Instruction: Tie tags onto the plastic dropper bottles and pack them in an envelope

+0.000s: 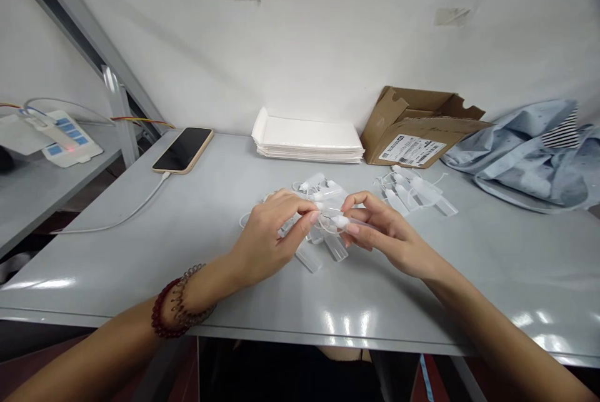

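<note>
Over the middle of the table, my right hand grips a small clear plastic tube with a white cap between thumb and fingers. The cap points toward my left hand, whose thumb and forefinger pinch a thin white string near it. Most of the held tube is hidden by my right fingers. Beneath both hands lies a loose pile of similar capped tubes, several with strings. A smaller group of these tubes rests to the right, beyond my right hand.
A stack of white envelopes lies against the wall, beside an open cardboard box. Light blue cloth is bunched at the right. At the left, a phone sits with a charging cable attached. A power strip is farther left.
</note>
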Demonstrator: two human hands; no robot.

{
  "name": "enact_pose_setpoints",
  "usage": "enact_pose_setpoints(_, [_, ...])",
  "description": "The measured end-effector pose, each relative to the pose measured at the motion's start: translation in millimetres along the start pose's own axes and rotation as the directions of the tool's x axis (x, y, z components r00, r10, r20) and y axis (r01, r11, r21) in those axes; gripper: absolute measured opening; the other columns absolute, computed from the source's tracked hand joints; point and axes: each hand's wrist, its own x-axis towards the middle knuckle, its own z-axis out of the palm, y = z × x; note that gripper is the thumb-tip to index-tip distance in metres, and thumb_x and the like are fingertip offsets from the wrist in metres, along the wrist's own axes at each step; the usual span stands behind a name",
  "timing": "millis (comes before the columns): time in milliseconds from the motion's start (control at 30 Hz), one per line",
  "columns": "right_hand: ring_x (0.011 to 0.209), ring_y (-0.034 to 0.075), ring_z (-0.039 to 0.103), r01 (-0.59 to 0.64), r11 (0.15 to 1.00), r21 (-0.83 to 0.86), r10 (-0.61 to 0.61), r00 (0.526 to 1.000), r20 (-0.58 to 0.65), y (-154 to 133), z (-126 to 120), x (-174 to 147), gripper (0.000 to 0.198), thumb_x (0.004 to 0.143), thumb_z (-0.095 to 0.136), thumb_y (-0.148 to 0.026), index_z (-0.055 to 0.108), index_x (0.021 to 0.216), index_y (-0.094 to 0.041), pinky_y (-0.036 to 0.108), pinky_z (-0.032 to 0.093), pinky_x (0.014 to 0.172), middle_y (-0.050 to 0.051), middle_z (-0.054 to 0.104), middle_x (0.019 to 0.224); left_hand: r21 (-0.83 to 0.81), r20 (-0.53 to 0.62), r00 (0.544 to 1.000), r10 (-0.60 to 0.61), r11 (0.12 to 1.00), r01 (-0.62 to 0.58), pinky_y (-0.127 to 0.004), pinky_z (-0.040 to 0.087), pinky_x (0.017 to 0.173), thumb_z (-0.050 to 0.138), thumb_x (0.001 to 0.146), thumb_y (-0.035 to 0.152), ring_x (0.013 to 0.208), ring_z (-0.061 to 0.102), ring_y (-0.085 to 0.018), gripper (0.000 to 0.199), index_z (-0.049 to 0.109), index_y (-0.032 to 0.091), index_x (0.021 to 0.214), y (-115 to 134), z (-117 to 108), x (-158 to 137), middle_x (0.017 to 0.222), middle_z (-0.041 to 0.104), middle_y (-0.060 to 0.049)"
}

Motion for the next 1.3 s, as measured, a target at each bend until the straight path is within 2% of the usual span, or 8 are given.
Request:
enact_pose_setpoints(467, [0.071, 0.011, 0.052, 0.013, 0.999, 0.046, -0.016, 0.998, 0.06, -2.3, 0.8, -1.7, 0.015, 0.093, 0.05, -0.032, 0.042, 0.102, -0.025, 0.026, 0.038, 0.067, -0.002, 0.056, 0.075, -0.023, 0.032, 0.998, 0.046, 0.999, -0.045, -0.032, 0.044, 0.072, 0.052, 0.089, 0.013, 0.075, 0.054, -0.015, 0.011, 0.062, 0.016, 0.086, 0.6, 0.7, -1.7, 0.075, 0.065, -0.002])
enact_pose_setpoints(900, [0.073, 0.01, 0.051, 0.023, 0.996, 0.092, -0.029, 0.997, 0.068, -1.5, 1.1, -1.9, 0.012, 0.094, 0.05, -0.03, 0.043, 0.102, -0.024, 0.025, 0.037, 0.067, -0.002, 0.056, 0.077, -0.019, 0.05, 0.999, 0.012, 1.0, -0.011, -0.029, 0.044, 0.07, 0.049, 0.091, 0.016, 0.073, 0.054, -0.014, 0.015, 0.063, 0.017, 0.087, 1.8, 0.3, -1.8, 0.075, 0.065, -0.001])
enact_pose_setpoints(1300, [0.075, 0.009, 0.051, 0.026, 0.994, 0.104, -0.034, 0.997, 0.07, -1.3, 1.0, -0.9, 0.011, 0.094, 0.049, -0.029, 0.044, 0.102, -0.024, 0.024, 0.037, 0.068, -0.002, 0.056, 0.08, -0.115, 0.088, 0.992, -0.089, 0.988, 0.099, -0.026, 0.044, 0.073, 0.051, 0.09, 0.018, 0.076, 0.057, -0.013, 0.015, 0.064, 0.016, 0.084, 3.4, -2.3, -2.3, 0.077, 0.066, -0.001])
